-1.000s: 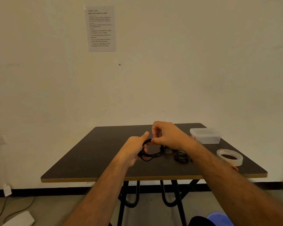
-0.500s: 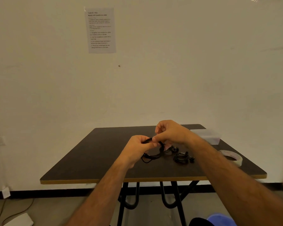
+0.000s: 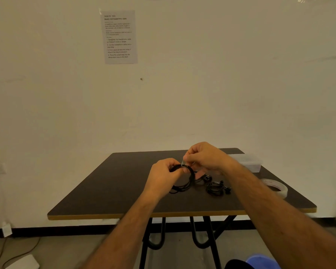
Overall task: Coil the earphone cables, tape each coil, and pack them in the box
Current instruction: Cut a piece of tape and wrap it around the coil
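Note:
My left hand (image 3: 164,176) grips a black earphone coil (image 3: 186,181) by its upper left side, just above the dark table (image 3: 114,191). At the top of that coil my right hand (image 3: 204,157) pinches a small clear piece of tape (image 3: 183,162). A second black earphone coil (image 3: 216,188) lies on the table to the right of the held one. The clear plastic box (image 3: 248,164) stands at the far right, partly behind my right wrist. A roll of clear tape (image 3: 275,187) lies flat near the right edge.
The table's front edge (image 3: 182,214) has a yellowish band. A printed sheet (image 3: 119,36) hangs on the wall behind. Cables and a white object (image 3: 21,263) lie on the floor at the left.
Both hands have lifted the coil slightly. My right hand has shifted up and right, and its fingertips now pinch a bit of tape at the top of the coil.

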The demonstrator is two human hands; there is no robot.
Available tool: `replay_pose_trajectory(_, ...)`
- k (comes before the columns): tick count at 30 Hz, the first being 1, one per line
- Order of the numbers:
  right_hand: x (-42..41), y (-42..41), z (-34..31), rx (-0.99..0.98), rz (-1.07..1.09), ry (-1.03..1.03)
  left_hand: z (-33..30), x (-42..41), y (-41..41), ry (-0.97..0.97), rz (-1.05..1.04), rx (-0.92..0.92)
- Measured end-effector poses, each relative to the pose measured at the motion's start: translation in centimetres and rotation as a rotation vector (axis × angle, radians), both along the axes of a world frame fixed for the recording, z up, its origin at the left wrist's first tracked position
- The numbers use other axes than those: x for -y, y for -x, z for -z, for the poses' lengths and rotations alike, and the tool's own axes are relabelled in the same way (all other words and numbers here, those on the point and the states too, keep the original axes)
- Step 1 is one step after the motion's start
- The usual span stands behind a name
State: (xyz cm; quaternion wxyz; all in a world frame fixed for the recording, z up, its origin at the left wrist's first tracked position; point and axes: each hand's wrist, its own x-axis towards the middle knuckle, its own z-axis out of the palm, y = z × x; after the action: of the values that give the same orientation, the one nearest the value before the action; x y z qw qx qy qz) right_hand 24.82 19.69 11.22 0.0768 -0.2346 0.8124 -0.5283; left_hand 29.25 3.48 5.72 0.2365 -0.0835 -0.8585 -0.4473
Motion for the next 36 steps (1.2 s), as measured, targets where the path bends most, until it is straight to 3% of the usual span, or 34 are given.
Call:
replay_pose_trajectory(10, 0.0, -0.1, -0.1, 0.083, 0.039, -0.075, -0.5, -0.6, -0.6, 0.202, -0.085, -0.175)
replay_pose_trajectory(15, -0.1, 0.1, -0.2, 0.122, 0.05, -0.077, -0.4, -0.8, -0.8, 0.071, -0.114, -0.208)
replay_pose_trajectory(21, -0.5, 0.3, 0.0, 0.257, -0.021, -0.057, -0.3, -0.8, -0.9, 0.197, -0.073, -0.31)
replay_pose_trajectory(28, -0.4, 0.6, 0.9, 0.2, -0.086, 0.04, -0.7, -0.8, -0.9, 0.201, -0.083, -0.224)
replay_pose_trajectory(31, -0.7, 0.5, 1.1, 0.098, -0.146, -0.047, -0.9, -0.5, -0.6, 0.177, -0.091, -0.1)
replay_pose_trajectory(36, -1.0, 0.4, 0.9, -0.149, -0.159, -0.157, -0.5, 0.0, 0.0, -0.131, 0.026, 0.088)
